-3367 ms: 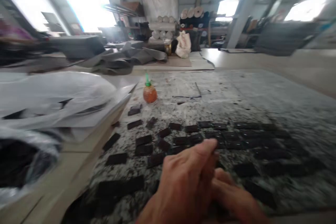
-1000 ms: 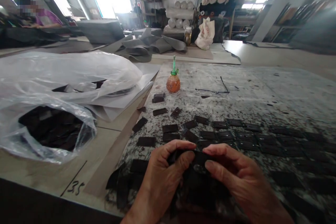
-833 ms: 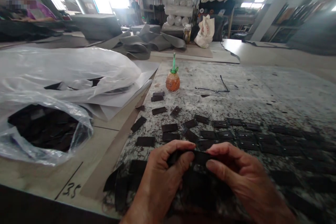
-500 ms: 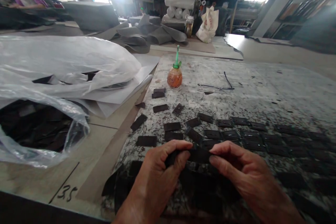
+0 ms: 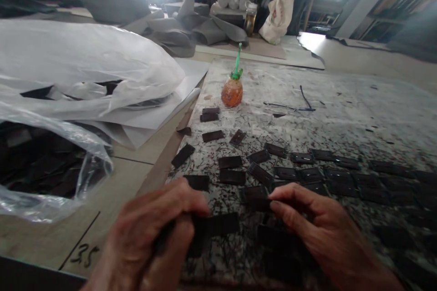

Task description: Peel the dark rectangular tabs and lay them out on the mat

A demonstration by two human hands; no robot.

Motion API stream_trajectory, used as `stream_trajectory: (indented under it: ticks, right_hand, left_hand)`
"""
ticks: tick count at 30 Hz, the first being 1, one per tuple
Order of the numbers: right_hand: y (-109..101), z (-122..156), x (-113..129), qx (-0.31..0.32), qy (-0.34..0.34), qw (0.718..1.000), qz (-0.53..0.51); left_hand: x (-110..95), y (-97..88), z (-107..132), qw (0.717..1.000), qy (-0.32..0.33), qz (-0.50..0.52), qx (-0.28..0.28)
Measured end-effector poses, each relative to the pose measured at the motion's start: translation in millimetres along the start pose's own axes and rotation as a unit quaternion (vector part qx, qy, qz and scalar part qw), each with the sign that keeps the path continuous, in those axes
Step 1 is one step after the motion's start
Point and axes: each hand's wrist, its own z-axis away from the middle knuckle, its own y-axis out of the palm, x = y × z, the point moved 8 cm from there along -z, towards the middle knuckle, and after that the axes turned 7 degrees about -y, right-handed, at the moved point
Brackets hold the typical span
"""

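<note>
Between thumb and index finger of my right hand point(image 5: 310, 223) is pinched the edge of a small black rectangular piece point(image 5: 256, 203). It sits low over the table, close to the nearest rows of pieces. Off to the left, my left hand point(image 5: 153, 232) is curled and blurred by motion. Something dark shows between its thumb and fingers, too unclear to name. Another black piece point(image 5: 223, 224) lies between the two hands. More black rectangles point(image 5: 230, 162) are spread on the pale, black-flecked table point(image 5: 341, 100), several with shiny clear edges.
An orange bottle with a green spout point(image 5: 232, 92) stands beyond the pieces. A thin dark cord-like thing point(image 5: 290, 107) lies to its right. At left, a clear plastic bag point(image 5: 92, 175) holds many dark pieces. Grey sheets point(image 5: 170, 32) and a cloth bag point(image 5: 278, 17) are farther back.
My left hand has moved left and down, away from the right hand and the piece they both held. My right hand stays nearly in place with its pinch. The view has tilted slightly down.
</note>
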Motion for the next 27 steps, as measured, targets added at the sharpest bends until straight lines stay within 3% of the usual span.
stream_trajectory:
  ticks: [3, 5, 7, 14, 27]
  right_hand:
    - [10.0, -5.9, 7.8, 0.04, -0.029, 0.998, 0.032]
    - [12.5, -8.6, 8.4, 0.049, -0.033, 0.997, 0.041]
    - [14.4, -10.6, 8.8, 0.057, -0.04, 0.996, 0.051]
    - [14.2, -15.2, 10.5, 0.039, -0.059, 0.996, 0.06]
    - [18.5, -18.1, 10.9, 0.043, -0.065, 0.993, 0.09]
  left_hand:
    - [-29.2, 33.7, 11.7, 0.984, 0.135, -0.004, 0.115]
    - [-38.6, 57.4, 17.7, 0.966, 0.18, -0.023, 0.187]
    - [-41.5, 73.3, 21.7, 0.951, 0.212, -0.045, 0.22]
    - [-34.3, 91.1, 28.4, 0.941, 0.238, -0.101, 0.218]
    - [-29.6, 97.0, 30.2, 0.946, 0.227, -0.122, 0.196]
